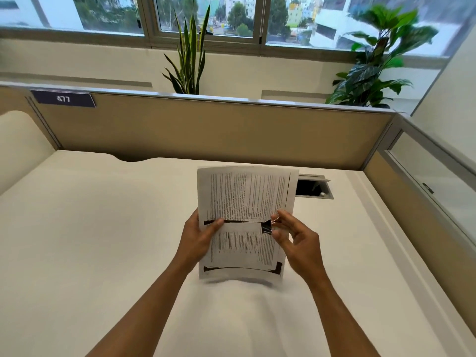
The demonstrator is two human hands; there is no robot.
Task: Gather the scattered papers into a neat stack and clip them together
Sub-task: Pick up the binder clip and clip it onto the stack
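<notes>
Paper stack (244, 202) held raised above desk (77, 240), near centre. My left hand (201, 238) grips left edge, thumb on top, to brace sheets. My right hand (296, 240) pinches binder clip (266, 227) wire handles at right edge, seating it on stack; whether jaws already bite, cannot tell.

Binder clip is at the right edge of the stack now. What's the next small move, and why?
Probably push the clip fully onto the papers and let its wire handles go. The right hand pinches those handles, with the black body at the right edge of the sheets; the left hand grips the opposite edge, holding the stack above the desk. Whether it already bites all the sheets is unclear.
</notes>
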